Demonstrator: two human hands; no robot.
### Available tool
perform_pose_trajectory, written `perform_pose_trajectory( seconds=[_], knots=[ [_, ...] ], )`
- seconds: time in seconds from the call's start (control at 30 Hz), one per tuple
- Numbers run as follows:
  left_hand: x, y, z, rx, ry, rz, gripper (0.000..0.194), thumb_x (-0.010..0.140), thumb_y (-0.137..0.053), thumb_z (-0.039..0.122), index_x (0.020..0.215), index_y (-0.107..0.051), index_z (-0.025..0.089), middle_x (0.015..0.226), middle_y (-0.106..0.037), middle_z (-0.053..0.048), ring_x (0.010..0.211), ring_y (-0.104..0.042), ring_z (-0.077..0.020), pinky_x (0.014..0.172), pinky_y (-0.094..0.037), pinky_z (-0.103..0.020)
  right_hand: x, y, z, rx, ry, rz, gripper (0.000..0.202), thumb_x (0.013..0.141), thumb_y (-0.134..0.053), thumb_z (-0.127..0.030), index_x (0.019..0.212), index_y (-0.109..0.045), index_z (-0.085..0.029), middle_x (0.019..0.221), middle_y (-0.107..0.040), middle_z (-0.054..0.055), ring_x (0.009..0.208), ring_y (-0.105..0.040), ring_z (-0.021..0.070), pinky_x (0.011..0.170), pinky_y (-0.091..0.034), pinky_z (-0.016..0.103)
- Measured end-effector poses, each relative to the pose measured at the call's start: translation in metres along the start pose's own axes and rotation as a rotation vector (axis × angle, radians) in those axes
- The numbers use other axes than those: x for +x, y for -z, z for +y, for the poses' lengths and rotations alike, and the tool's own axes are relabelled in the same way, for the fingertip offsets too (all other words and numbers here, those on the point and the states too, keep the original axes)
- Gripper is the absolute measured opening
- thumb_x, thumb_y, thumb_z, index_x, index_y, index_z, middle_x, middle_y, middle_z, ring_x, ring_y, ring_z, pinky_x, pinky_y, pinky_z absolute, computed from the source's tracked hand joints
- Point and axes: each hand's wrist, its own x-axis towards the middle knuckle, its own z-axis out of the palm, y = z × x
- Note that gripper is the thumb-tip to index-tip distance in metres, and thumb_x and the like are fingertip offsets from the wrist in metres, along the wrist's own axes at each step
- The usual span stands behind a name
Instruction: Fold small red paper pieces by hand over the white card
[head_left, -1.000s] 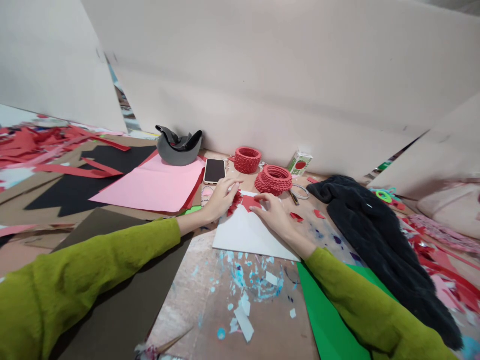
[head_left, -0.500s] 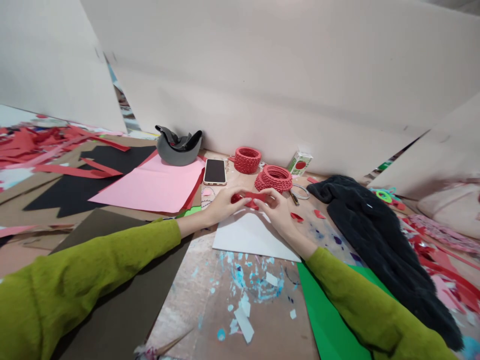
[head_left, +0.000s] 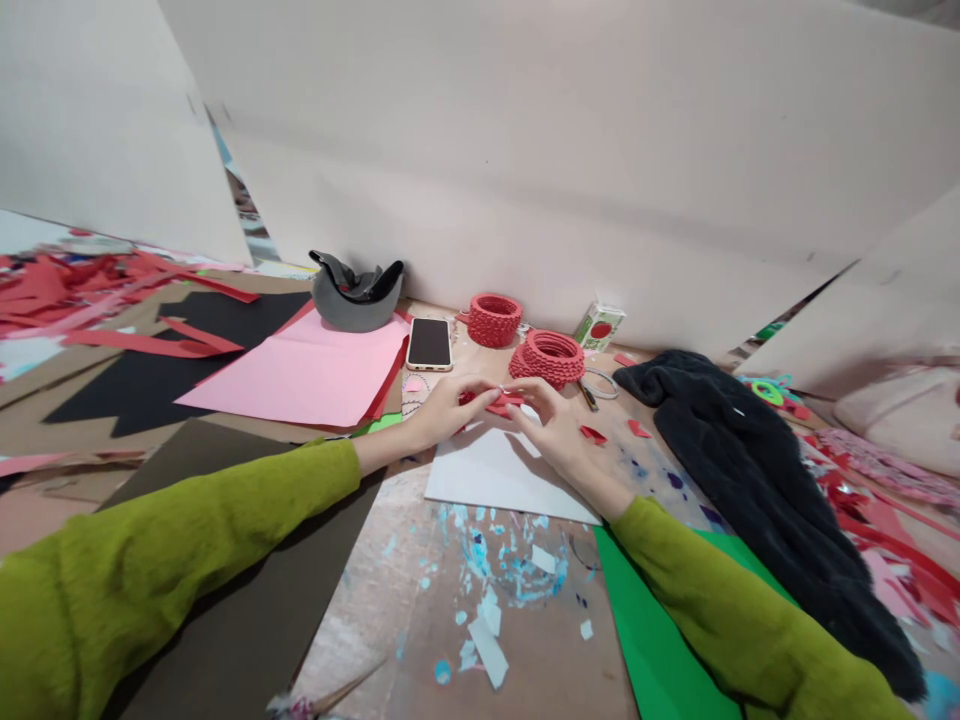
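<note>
A small piece of red paper (head_left: 504,402) is pinched between both hands above a white sheet (head_left: 495,466). My left hand (head_left: 450,408) grips its left side with thumb and fingertips. On the other side, my right hand (head_left: 553,425) has thumb and forefinger closed on the paper. Fingers cover part of the piece, so its full shape is hidden. Just behind the hands sit two coiled red rings of folded paper, one nearer (head_left: 551,358) and one farther left (head_left: 493,320). Small red scraps (head_left: 593,435) lie right of my right hand.
Left of me are pink paper (head_left: 300,370), a grey cap (head_left: 360,292) and a phone (head_left: 430,344). A small green-and-white box (head_left: 600,326) stands by the white partition. Dark fuzzy cloth (head_left: 750,490) and green paper (head_left: 667,620) lie to the right.
The red paper has been turned and now looks narrower between the fingertips. My right fingers have shifted slightly on it; the arms have stayed in place.
</note>
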Motion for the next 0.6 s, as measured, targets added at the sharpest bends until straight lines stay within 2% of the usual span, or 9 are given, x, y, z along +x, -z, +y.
perform_pose_trajectory(
  seconds=[0.07,0.23,0.37,0.6],
  knots=[
    [0.001,0.000,-0.001,0.003,0.007,0.009,0.034,0.089,-0.050,0.042,0.094,-0.070,0.015,0.092,-0.070,-0.007,0.081,-0.060,-0.0167,0.072,-0.043,-0.025,0.001,0.001,0.000,-0.019,-0.056,0.012,0.020,0.085,-0.057,-0.034,0.100,-0.063,-0.021,0.103,-0.067,0.006,0.096,-0.063,0.0200,0.087,-0.050,0.034],
    [0.000,0.000,-0.001,-0.031,0.006,-0.025,0.034,0.090,-0.049,0.040,0.095,-0.070,0.014,0.087,-0.069,-0.006,0.069,-0.057,-0.0132,0.064,-0.041,-0.023,0.004,0.000,0.007,0.023,-0.188,0.011,0.025,0.081,-0.063,-0.041,0.086,-0.067,-0.017,0.084,-0.069,0.006,0.077,-0.064,0.0193,0.071,-0.052,0.032],
    [0.001,0.000,-0.003,0.002,0.028,-0.018,0.040,0.091,-0.045,0.043,0.091,-0.071,0.013,0.078,-0.067,-0.005,0.066,-0.055,-0.0135,0.060,-0.040,-0.023,0.005,0.000,0.011,0.045,-0.194,0.026,0.024,0.078,-0.065,-0.041,0.083,-0.067,-0.017,0.081,-0.069,0.006,0.072,-0.063,0.0183,0.068,-0.051,0.031],
    [0.002,0.000,-0.006,-0.016,0.051,-0.015,0.040,0.088,-0.049,0.044,0.084,-0.071,0.010,0.069,-0.064,-0.005,0.062,-0.053,-0.0130,0.055,-0.039,-0.021,0.004,0.001,0.009,0.088,-0.204,0.022,0.025,0.076,-0.068,-0.042,0.083,-0.067,-0.018,0.079,-0.069,0.005,0.070,-0.063,0.0173,0.067,-0.052,0.031]
  ],
)
